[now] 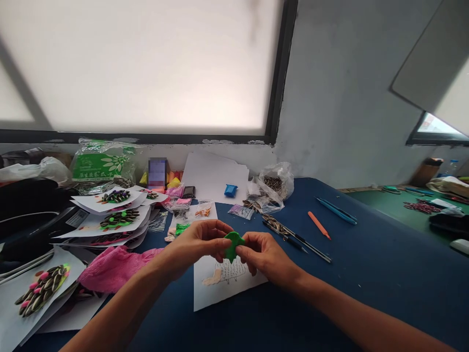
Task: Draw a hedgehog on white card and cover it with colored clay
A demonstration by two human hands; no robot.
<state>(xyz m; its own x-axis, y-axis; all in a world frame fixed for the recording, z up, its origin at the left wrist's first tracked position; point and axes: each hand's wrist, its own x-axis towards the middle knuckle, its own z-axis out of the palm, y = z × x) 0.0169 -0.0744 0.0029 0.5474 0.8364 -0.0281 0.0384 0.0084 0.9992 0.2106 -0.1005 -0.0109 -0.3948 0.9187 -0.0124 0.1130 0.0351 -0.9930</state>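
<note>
Between my two hands is a flattened piece of green modelling clay [233, 247], with an uneven outline. My left hand [210, 239] pinches its left side between thumb and fingers. On the other side, my right hand [262, 252] grips the clay's right edge the same way. Below them lies a white sheet of paper [205, 298] with an inked drawing and a beige clay shape [212, 279] stuck on its left part. My hands and the clay hide the upper part of the drawing.
Stacked papers with sunflower-seed pictures [119, 220] and a pink cloth [117, 269] lie left. Behind are white sheets [216, 171], a blue clay packet [230, 190] and a bag of seeds [273, 183]. Tweezers [311, 244], an orange pen [319, 226] and blue tweezers [336, 211] are right.
</note>
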